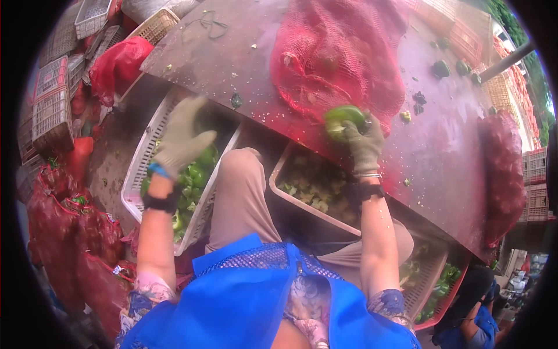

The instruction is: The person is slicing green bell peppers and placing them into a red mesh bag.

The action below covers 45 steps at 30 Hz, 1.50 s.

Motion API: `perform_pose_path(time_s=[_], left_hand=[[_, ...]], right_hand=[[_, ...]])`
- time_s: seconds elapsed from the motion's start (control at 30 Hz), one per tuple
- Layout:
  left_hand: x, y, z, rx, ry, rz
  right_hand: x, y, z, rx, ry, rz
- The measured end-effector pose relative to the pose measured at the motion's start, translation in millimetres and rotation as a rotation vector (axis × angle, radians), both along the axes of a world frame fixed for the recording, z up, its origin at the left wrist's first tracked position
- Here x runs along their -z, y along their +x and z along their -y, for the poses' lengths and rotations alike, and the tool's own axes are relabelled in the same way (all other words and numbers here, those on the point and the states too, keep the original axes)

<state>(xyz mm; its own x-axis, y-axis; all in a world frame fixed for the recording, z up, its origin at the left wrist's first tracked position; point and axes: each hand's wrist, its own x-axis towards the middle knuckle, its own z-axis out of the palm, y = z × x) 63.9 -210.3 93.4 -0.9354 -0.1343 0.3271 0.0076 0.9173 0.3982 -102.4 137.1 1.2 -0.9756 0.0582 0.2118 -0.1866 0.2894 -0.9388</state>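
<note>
My right hand [365, 146], in a pale work glove, is closed round a green bell pepper [337, 120] just above the near edge of the metal table [226, 68]. Right behind the pepper lies a large red mesh bag [343, 49], spread over the tabletop. My gloved left hand [185, 142] is a little blurred over a white plastic crate [135, 185]. Its thumb stands away from the fingers, and nothing shows in it. Green peppers [197, 174] partly fill that crate beneath the hand.
Between my knees stands a crate [317, 209] of pale pepper cores. Another crate [427, 285] and a red one [443, 308] sit at lower right. Full red mesh sacks [70, 232] crowd the left, one more sack [501, 174] the right. Pepper scraps dot the tabletop. Someone in blue [482, 323] is at lower right.
</note>
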Motion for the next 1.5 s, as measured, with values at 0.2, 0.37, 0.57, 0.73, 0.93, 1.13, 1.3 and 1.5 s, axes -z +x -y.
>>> perform_pose_path(time_s=[0.2, 0.37, 0.57, 0.73, 0.93, 1.13, 1.3, 1.5], left_hand=[[12.6, -138.9, -148.9, 0.526, 0.14, 0.237], [55.4, -183.0, -169.2, 0.603, 0.241, 0.21], [51.7, -183.0, -174.7, 0.52, 0.341, 0.336], [88.8, -169.0, -179.7, 0.499, 0.414, -0.062], [94.6, -128.7, -178.8, 0.532, 0.379, -0.282], [112.1, -121.1, -176.5, 0.188, 0.911, -0.2], [111.8, -120.7, -191.9, 0.117, 0.785, -0.291], [112.1, -100.2, -201.2, 0.237, 0.559, -0.426]], right_hand=[[6.9, 1.8, 5.7, -0.172, -0.254, 0.028], [21.3, 8.2, 13.3, -0.029, -0.262, 0.111], [17.2, -16.0, 29.9, 0.345, 0.01, 0.126], [3.6, -36.2, 35.9, 0.317, 0.343, 0.077], [-3.9, -67.3, 47.0, 0.231, 0.746, 0.148], [-17.1, -40.1, 38.6, 0.263, 0.536, 0.059], [-4.3, 21.9, 13.3, 0.213, 0.059, 0.245], [-2.6, 17.9, 12.6, 0.048, -0.28, 0.587]])
